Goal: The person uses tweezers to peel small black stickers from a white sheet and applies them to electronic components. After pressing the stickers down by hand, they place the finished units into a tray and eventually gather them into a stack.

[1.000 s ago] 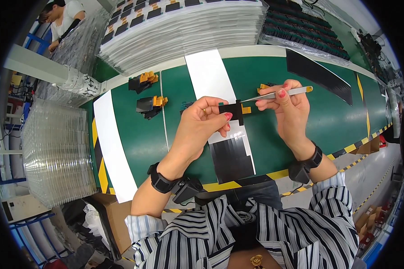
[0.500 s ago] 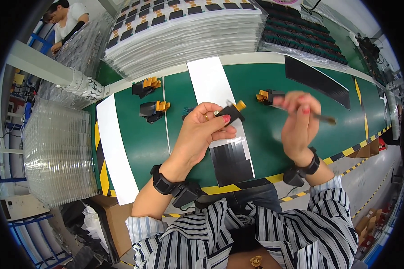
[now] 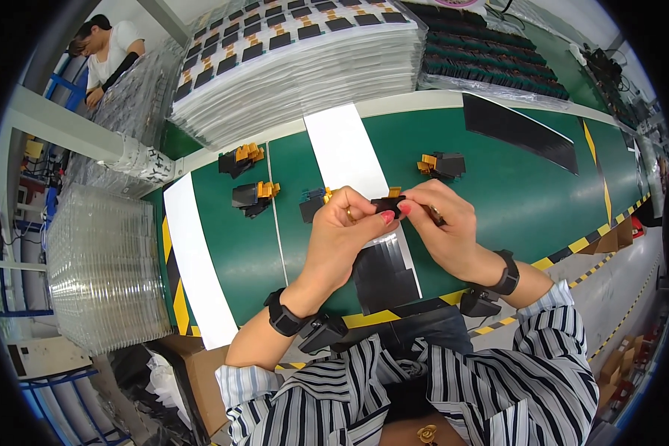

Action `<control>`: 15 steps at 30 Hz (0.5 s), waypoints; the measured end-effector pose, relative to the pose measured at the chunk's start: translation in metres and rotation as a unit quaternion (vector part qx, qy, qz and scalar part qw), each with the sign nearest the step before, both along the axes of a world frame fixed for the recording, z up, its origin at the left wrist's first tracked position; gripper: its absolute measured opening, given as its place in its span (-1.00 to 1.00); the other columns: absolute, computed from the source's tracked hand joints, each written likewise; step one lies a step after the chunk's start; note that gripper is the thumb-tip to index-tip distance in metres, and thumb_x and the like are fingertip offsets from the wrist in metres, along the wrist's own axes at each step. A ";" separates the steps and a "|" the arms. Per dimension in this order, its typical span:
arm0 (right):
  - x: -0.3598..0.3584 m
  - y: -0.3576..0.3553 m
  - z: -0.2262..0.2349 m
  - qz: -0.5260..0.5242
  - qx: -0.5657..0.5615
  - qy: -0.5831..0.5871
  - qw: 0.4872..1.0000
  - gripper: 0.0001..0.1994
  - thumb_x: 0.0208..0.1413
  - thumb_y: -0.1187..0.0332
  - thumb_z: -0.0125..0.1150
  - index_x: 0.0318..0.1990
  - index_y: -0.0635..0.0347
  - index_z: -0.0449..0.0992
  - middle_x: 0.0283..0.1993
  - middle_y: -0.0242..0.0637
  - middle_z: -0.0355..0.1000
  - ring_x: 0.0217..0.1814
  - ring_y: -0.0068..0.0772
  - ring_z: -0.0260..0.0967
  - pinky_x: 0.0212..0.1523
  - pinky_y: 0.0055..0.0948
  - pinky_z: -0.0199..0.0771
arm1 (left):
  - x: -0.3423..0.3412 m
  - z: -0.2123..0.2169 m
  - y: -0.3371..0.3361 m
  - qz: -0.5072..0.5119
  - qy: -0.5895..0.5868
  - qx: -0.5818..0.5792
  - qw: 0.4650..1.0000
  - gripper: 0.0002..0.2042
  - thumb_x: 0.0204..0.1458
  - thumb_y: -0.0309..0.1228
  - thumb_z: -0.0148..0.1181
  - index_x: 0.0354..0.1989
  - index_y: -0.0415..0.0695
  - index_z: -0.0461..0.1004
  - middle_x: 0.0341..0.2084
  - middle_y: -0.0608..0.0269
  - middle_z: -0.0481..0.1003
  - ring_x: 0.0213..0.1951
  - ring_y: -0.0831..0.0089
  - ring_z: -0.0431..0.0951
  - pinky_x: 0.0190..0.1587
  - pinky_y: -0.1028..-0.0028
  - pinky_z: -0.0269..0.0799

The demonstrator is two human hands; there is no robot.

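Note:
A small black display panel [image 3: 388, 206] with a gold flex tail [image 3: 395, 191] is held up over the green table. My left hand [image 3: 340, 234] is closed on its left side, thumb and fingers pinching it. At its right end, my right hand [image 3: 450, 232] meets it with pinched fingertips. A thin dark tool [image 3: 437, 216] lies within that same right hand, mostly hidden by the fingers. Below the hands, a black strip sheet [image 3: 385, 281] lies on the table. Just past my left hand is a small pile of similar panels [image 3: 312, 206].
More panel piles lie at the left [image 3: 254, 197], the far left [image 3: 241, 159] and the right [image 3: 444, 164]. White sheets [image 3: 346, 141] cross the green table [image 3: 498, 201]. Tall tray stacks [image 3: 305, 82] stand behind, clear trays [image 3: 108, 267] at left. A co-worker [image 3: 115, 52] is at the far left.
My right hand has come in from the right and now touches the panel at my left hand. The panel has turned to lie more level. The pile behind my left hand shows more.

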State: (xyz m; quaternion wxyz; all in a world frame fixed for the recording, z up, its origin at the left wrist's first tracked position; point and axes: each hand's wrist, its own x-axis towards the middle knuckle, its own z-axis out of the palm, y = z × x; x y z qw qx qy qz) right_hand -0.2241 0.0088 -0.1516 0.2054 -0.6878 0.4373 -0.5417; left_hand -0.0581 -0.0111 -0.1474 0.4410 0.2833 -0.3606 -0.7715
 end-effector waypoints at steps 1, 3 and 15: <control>0.000 0.001 0.001 0.000 0.014 -0.005 1.000 -0.89 -0.05 0.61 0.17 -0.32 0.33 0.47 -0.44 -0.33 0.35 -0.57 -0.68 0.11 -0.60 -0.68 0.04 | -0.002 0.003 0.001 0.034 -0.052 -0.043 0.997 -0.89 -0.04 -0.65 0.11 -0.41 -0.23 0.29 -0.38 0.18 0.48 -0.28 0.45 0.52 -0.16 0.54 0.46; 0.000 0.002 0.003 0.000 0.027 -0.012 1.000 -0.90 -0.05 0.61 0.17 -0.33 0.33 0.47 -0.45 -0.33 0.36 -0.58 -0.69 0.11 -0.61 -0.68 0.04 | -0.004 0.007 0.003 0.103 -0.154 -0.129 0.974 -0.88 -0.07 -0.63 0.16 -0.42 -0.23 0.34 -0.39 0.23 0.48 -0.30 0.49 0.49 -0.21 0.56 0.41; 0.000 -0.001 0.005 0.017 -0.016 0.039 0.999 -0.86 -0.12 0.61 0.20 -0.33 0.35 0.44 -0.52 -0.29 0.30 -0.59 -0.54 0.18 -0.64 -0.57 0.15 | 0.005 0.004 -0.001 0.166 -0.384 -0.411 0.810 -0.88 -0.14 -0.59 0.23 -0.39 -0.19 0.50 -0.40 0.27 0.47 -0.35 0.56 0.39 -0.26 0.61 0.27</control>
